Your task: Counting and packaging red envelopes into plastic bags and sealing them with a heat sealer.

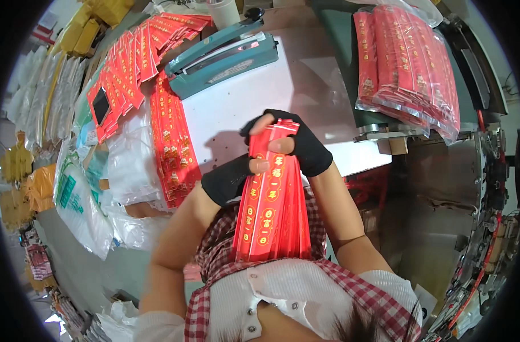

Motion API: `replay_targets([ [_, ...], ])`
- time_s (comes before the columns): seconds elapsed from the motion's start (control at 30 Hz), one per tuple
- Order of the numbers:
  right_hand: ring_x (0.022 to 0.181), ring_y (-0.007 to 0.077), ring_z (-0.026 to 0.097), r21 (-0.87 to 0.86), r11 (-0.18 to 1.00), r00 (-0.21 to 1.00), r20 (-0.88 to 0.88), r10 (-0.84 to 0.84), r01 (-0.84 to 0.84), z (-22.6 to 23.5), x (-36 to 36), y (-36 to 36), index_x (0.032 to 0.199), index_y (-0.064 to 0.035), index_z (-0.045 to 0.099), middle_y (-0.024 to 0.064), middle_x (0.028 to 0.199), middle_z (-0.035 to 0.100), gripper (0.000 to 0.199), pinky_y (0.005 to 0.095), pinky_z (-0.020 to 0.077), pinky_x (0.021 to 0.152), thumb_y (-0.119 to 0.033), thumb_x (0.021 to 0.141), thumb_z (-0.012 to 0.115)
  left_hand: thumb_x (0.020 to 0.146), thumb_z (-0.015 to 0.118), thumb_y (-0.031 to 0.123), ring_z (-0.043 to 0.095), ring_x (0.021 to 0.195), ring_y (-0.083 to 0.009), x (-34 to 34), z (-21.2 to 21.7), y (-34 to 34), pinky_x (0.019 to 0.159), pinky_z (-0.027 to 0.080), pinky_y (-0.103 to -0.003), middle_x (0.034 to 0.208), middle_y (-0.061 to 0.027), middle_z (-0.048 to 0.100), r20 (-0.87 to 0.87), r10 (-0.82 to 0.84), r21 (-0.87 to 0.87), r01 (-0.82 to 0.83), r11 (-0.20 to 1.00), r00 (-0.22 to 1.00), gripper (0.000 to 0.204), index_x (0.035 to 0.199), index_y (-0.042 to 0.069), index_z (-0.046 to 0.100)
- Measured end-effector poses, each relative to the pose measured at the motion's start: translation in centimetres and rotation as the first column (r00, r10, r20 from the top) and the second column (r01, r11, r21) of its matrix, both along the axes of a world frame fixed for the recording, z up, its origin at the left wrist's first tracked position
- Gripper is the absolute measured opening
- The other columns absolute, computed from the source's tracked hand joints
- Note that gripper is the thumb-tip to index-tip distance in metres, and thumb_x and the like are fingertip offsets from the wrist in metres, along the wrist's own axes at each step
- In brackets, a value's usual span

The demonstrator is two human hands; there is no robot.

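Observation:
A thick bundle of long red printed paper sleeves is held upright against my front, fanning out toward its lower end. My left hand, in a black fingerless glove, is closed round the bundle's left side with the thumb across the front. Higher up, my right hand, gloved the same way, grips the bundle near its top, thumb pressed on the front face. Most of the fingers behind the sleeves are hidden. Beyond my hands, a teal bench sealer stands on a white board.
Left of the board lie a long row of red sleeves and spread stacks of more sleeves, with a dark phone-like slab on top. Clear plastic bags are beside them. Bagged red sleeves sit at far right. A white cup stands behind.

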State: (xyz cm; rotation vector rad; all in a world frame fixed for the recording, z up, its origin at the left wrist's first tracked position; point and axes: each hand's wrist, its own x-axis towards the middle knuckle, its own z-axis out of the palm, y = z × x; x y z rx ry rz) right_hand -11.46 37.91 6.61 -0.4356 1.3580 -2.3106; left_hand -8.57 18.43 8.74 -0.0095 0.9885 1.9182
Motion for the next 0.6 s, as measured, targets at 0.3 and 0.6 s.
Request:
replay_targets([
  [0.3, 0.088, 0.0214, 0.065, -0.302, 0.95, 0.991, 0.131, -0.035, 0.074, -3.5, 1.7, 3.6, 0.093, -0.0009, 0.062, 0.0132, 0.095, 0.066, 0.038, 0.0331, 0.0523, 0.081, -0.027, 0.07, 0.077, 0.067, 0.085, 0.041, 0.057, 0.11, -0.0257, -12.5, -8.0, 10.8, 0.092, 0.047, -0.036, 0.113, -0.011, 0.059, -0.772, -0.047, -0.496, -0.554, 0.668, 0.634, 0.075, 0.122, 0.004, 0.051],
  [0.6, 0.09, 0.0333, 0.065, -0.283, 0.947, 0.977, 0.187, -0.102, 0.153, -4.9, 3.1, 5.6, 0.09, -0.0026, 0.057, 0.0149, 0.093, 0.058, 0.03, 0.0435, 0.0557, 0.079, -0.022, 0.072, 0.073, 0.073, 0.074, 0.04, 0.063, 0.092, -0.0355, -14.2, -13.7, 16.4, 0.082, 0.051, -0.042, 0.097, -0.017, 0.067, -0.847, -0.493, -0.459, -0.746, 0.484, 0.201, 0.04, 0.089, 0.004, 0.07],
])
